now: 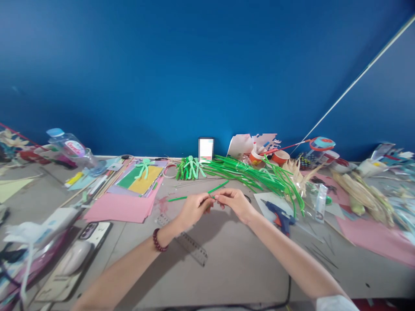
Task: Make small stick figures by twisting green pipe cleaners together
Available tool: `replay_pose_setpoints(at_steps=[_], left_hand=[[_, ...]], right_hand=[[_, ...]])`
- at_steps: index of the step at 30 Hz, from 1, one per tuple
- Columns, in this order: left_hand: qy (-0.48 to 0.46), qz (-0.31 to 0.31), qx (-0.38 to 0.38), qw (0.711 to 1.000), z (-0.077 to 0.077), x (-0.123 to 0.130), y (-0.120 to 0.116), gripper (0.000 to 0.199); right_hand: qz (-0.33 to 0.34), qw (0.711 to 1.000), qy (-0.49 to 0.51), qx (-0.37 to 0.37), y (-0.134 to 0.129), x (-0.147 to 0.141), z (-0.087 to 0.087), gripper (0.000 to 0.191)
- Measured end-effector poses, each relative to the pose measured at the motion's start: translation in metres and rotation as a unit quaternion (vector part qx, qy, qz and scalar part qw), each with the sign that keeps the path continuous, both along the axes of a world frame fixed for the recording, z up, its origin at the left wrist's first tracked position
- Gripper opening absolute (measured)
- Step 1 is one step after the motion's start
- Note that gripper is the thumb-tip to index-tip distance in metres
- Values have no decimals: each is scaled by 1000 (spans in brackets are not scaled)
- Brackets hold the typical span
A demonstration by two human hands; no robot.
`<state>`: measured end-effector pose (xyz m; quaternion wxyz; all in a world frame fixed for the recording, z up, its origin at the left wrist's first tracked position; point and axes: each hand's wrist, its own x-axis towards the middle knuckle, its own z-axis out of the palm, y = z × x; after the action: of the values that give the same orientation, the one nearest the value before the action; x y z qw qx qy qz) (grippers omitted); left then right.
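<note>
Over the middle of the table, my left hand (195, 208) and my right hand (236, 203) meet, fingertips pinched together around a green pipe cleaner (218, 187). One length of it slants up to the right behind the fingers; another green length sticks out left past my left hand. The part between my fingertips is mostly hidden. Beneath my left wrist lies a clear ruler (191, 247). Behind my hands are light green pipe-cleaner figures (191, 167) and a large pile of green pipe cleaners (246, 172).
To the right lies a blue glue gun (280, 216) on white paper, with dried corn husks (366, 196) beyond. At left are pink paper sheets (118, 208), a phone (100, 231) under a white mouse (77, 258), and a plastic bottle (69, 144). A blue wall (181, 77) closes the back.
</note>
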<state>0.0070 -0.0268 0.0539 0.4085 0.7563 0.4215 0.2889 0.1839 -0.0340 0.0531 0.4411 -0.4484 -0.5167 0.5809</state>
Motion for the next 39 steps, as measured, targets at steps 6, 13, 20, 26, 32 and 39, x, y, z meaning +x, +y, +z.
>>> replay_pose_setpoints(at_steps=[6,13,20,26,32,39], left_hand=[[-11,-32,0,999,3,1,-1,32],[-112,-52,-80,989,-2,5,2,35],[-133,-41,-110,984,-3,6,1,37],[-147,-58,-128,979,3,7,-3,38],[-156,-62,-137,976,0,8,-3,37],[-106,-50,-70,991,3,5,1,39]], right_hand=[[18,1000,-6,-4,0,1,6,22],[25,992,98,-75,3,4,1,23],[59,957,226,-174,0,2,-5,25],[97,948,242,-182,-2,1,-6,24],[102,959,206,-166,-2,0,-4,27],[47,980,161,-106,-1,0,-4,28]])
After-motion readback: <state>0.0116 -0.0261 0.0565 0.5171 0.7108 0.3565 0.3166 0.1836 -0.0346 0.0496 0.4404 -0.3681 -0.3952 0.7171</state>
